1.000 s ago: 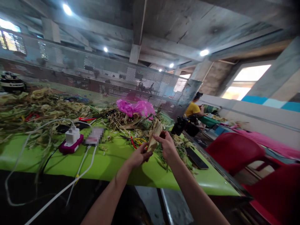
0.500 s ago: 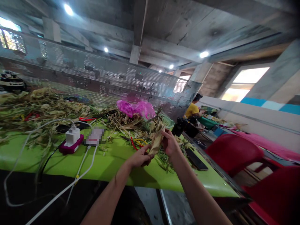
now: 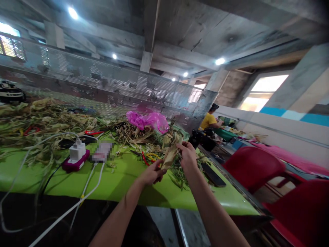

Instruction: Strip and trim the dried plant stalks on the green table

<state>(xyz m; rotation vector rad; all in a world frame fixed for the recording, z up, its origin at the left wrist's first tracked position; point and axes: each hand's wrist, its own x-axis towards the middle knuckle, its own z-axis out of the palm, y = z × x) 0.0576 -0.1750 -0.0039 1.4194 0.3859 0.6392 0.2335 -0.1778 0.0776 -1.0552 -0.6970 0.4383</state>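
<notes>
A dry, pale tan bundle of husk-like plant leaves (image 3: 171,156) is held slantwise above the table between both of my hands. My left hand (image 3: 153,173) pinches its lower end between thumb and fingers. Higher up, my right hand (image 3: 187,154) grips the bundle's right side, with some of its fingers hidden. Just left of the bundle lie cutters with red handles (image 3: 144,159) and a tool with yellow handles (image 3: 152,156). Loose green and dry leaf scraps (image 3: 180,178) are scattered under my right hand.
Dried plants (image 3: 46,120) heap across the left of the green tabletop (image 3: 115,187). A pink plastic bag (image 3: 154,120), a pale green basket (image 3: 183,133), a purple power strip (image 3: 74,163), white cables and a black phone (image 3: 214,175) lie about. Red chairs (image 3: 254,168) stand right; a person in yellow (image 3: 208,120) sits beyond.
The view has shifted slightly. The bundle's upper part leans a little more to the right, and my right hand's grip on it has adjusted slightly. My left hand keeps its hold.
</notes>
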